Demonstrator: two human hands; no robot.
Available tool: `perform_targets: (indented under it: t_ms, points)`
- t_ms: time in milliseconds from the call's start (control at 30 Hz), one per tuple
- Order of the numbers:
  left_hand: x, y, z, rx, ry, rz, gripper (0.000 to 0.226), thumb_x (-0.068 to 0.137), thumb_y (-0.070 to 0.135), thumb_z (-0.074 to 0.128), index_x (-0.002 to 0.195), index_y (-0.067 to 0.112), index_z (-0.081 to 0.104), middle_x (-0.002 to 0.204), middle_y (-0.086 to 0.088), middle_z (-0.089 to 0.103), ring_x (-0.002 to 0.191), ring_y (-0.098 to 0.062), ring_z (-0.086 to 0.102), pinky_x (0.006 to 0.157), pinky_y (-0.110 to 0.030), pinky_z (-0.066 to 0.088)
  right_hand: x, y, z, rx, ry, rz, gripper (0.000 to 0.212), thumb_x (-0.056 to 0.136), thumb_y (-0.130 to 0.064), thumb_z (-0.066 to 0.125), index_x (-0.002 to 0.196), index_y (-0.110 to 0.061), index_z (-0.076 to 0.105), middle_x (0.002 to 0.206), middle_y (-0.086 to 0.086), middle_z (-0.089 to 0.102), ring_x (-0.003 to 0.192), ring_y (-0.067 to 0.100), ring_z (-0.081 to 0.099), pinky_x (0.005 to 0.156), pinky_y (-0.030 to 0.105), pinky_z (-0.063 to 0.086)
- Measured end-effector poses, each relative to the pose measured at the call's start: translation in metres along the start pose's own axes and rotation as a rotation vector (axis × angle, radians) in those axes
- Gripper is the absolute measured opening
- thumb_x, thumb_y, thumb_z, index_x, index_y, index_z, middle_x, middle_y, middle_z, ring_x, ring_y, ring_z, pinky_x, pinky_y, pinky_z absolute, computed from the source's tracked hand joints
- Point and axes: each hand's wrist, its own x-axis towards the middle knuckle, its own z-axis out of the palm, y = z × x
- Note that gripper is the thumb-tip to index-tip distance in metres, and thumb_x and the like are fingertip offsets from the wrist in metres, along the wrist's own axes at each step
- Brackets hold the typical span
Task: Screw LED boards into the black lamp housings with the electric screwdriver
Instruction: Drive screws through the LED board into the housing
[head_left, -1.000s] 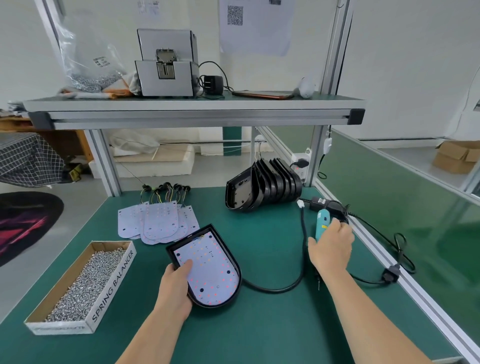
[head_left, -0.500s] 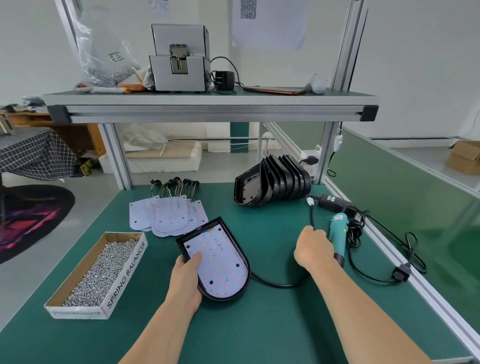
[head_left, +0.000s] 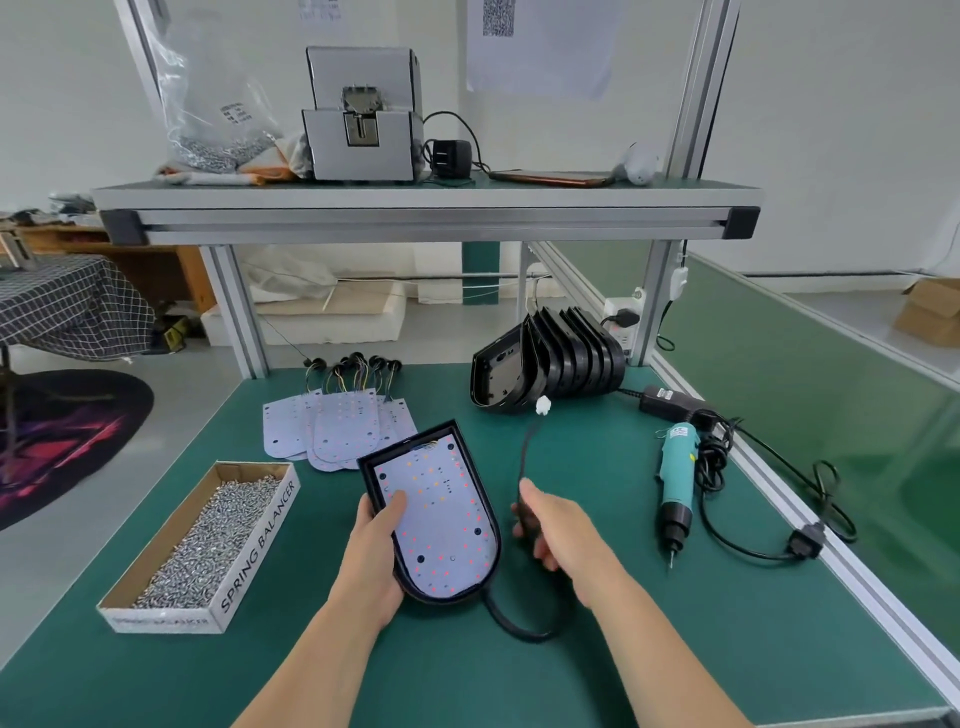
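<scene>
Left hand (head_left: 376, 540) pins the white LED board (head_left: 439, 525) in the black D-shaped lamp housing (head_left: 470, 488); right hand (head_left: 553, 527) fingers pinch the black cable (head_left: 524, 457). Next, probably fetching the teal electric screwdriver (head_left: 675, 475).

The table (head_left: 597, 670) is dark green. At centre, a black lamp housing (head_left: 375, 470) holds a pale lilac LED board (head_left: 441, 525) dotted with red and orange. At right lies a teal screwdriver (head_left: 676, 473) with a black nose and black cord. At lower left, a white box (head_left: 254, 556) with black lettering holds silver screws (head_left: 208, 540). A black stack of housings (head_left: 561, 356) stands above centre.
</scene>
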Motion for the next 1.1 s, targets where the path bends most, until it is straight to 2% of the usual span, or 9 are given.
perform_targets:
  t_ms: [67, 133, 200, 300, 600, 733, 867, 1000, 1100]
  points:
    - [-0.001, 0.000, 0.003, 0.031, -0.032, 0.008, 0.018, 0.102, 0.022, 0.055, 0.120, 0.026, 0.058, 0.113, 0.002, 0.075, 0.100, -0.021, 0.073, 0.075, -0.040, 0.058, -0.006, -0.001, 0.006, -0.068, -0.048, -0.025, 0.068, 0.083, -0.078, 0.043, 0.097, -0.016, 0.068, 0.077, -0.005, 0.066, 0.055, 0.009, 0.049, 0.049, 0.019, 0.037]
    - [0.000, -0.001, 0.007, 0.083, -0.046, 0.012, 0.019, 0.103, 0.021, 0.055, 0.121, 0.021, 0.058, 0.115, -0.003, 0.075, 0.102, -0.025, 0.073, 0.078, -0.042, 0.058, -0.012, 0.001, 0.013, -0.057, -0.147, -0.057, 0.064, 0.073, -0.078, 0.056, 0.104, -0.023, 0.069, 0.071, -0.018, 0.062, 0.053, -0.001, 0.054, 0.049, 0.013, 0.039]
    - [0.001, -0.002, 0.011, 0.140, -0.055, 0.005, 0.018, 0.102, 0.018, 0.055, 0.119, 0.015, 0.059, 0.114, -0.010, 0.074, 0.102, -0.031, 0.072, 0.082, -0.047, 0.058, -0.014, 0.004, 0.020, -0.040, -0.242, -0.070, 0.052, 0.070, -0.054, 0.076, 0.110, -0.022, 0.070, 0.083, -0.020, 0.072, 0.068, -0.008, 0.065, 0.064, 0.012, 0.051]
    - [0.002, -0.004, 0.015, 0.195, -0.076, 0.004, 0.018, 0.101, 0.020, 0.057, 0.118, 0.014, 0.060, 0.111, -0.010, 0.075, 0.100, -0.032, 0.073, 0.083, -0.049, 0.058, -0.009, 0.011, 0.024, -0.041, -0.210, -0.068, 0.035, 0.075, -0.018, 0.081, 0.109, -0.018, 0.070, 0.104, -0.008, 0.077, 0.096, 0.007, 0.072, 0.094, 0.029, 0.056]
    - [-0.001, -0.012, 0.019, 0.372, -0.043, 0.077, 0.042, 0.103, 0.048, 0.047, 0.114, 0.013, 0.067, 0.111, -0.004, 0.075, 0.106, -0.026, 0.070, 0.097, -0.050, 0.052, -0.008, 0.017, 0.018, 0.101, -0.234, -0.086, 0.045, 0.083, 0.000, 0.074, 0.121, -0.018, 0.058, 0.116, -0.005, 0.073, 0.106, 0.010, 0.069, 0.091, 0.022, 0.053]
    - [-0.008, -0.023, 0.022, 0.415, 0.081, 0.272, 0.038, 0.105, 0.040, 0.040, 0.096, 0.015, 0.068, 0.098, -0.004, 0.073, 0.088, -0.016, 0.065, 0.080, -0.034, 0.053, -0.011, 0.024, 0.020, 0.169, -0.153, -0.160, 0.043, 0.083, -0.003, 0.073, 0.120, -0.019, 0.059, 0.118, -0.005, 0.072, 0.109, 0.011, 0.069, 0.099, 0.031, 0.053]
    - [-0.010, -0.027, 0.025, 0.527, 0.073, 0.359, 0.033, 0.106, 0.034, 0.038, 0.102, 0.027, 0.069, 0.099, 0.007, 0.073, 0.094, -0.007, 0.067, 0.086, -0.031, 0.051, -0.016, 0.030, 0.017, 0.311, -0.035, -0.238, 0.043, 0.085, 0.000, 0.071, 0.120, -0.022, 0.059, 0.119, -0.005, 0.072, 0.111, 0.014, 0.068, 0.100, 0.036, 0.053]
    - [-0.008, -0.028, 0.025, 0.459, 0.064, 0.326, 0.030, 0.107, 0.028, 0.039, 0.107, 0.017, 0.067, 0.104, -0.001, 0.072, 0.089, -0.003, 0.072, 0.089, -0.028, 0.051, -0.026, 0.033, 0.003, 0.446, 0.053, -0.282, 0.044, 0.087, 0.005, 0.069, 0.119, -0.024, 0.060, 0.116, -0.008, 0.074, 0.111, 0.014, 0.068, 0.091, 0.025, 0.054]
    - [-0.004, -0.031, 0.019, 0.497, 0.056, 0.336, 0.029, 0.105, 0.028, 0.040, 0.101, 0.020, 0.068, 0.102, -0.004, 0.073, 0.087, -0.007, 0.073, 0.093, -0.032, 0.051, -0.038, 0.029, -0.019, 0.480, 0.097, -0.334, 0.045, 0.087, -0.001, 0.071, 0.123, -0.024, 0.059, 0.119, -0.007, 0.073, 0.112, 0.014, 0.068, 0.094, 0.029, 0.053]
